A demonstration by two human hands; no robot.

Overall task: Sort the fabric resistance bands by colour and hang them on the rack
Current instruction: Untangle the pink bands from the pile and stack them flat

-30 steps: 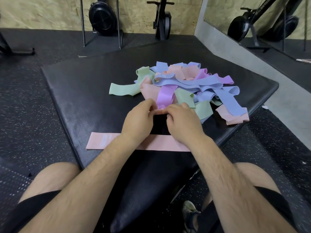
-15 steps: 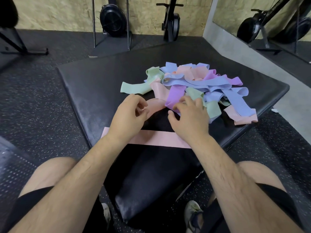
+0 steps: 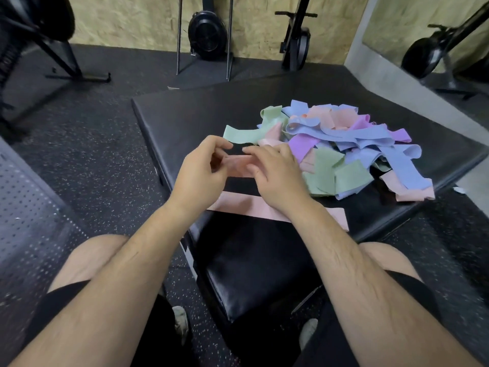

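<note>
A tangled pile of fabric bands [image 3: 344,149] in green, blue, pink and purple lies on a black padded mat [image 3: 190,115]. My left hand [image 3: 201,173] and my right hand [image 3: 275,173] together hold a pink band [image 3: 235,166] just above the mat, at the pile's near left edge. Its far end still runs into the pile. Another pink band [image 3: 251,206] lies flat across the mat under my wrists. No rack shows in this view.
Black exercise machines [image 3: 209,35] stand by the far chipboard wall, another stands at the left [image 3: 39,49]. A mirror [image 3: 436,43] is on the right wall. A perforated grey surface [image 3: 23,207] sits at my left. My knees flank a black bench [image 3: 254,274].
My hands have pulled the pink band out of the pile toward me and lifted it. The view has swung left, so the pile sits further right.
</note>
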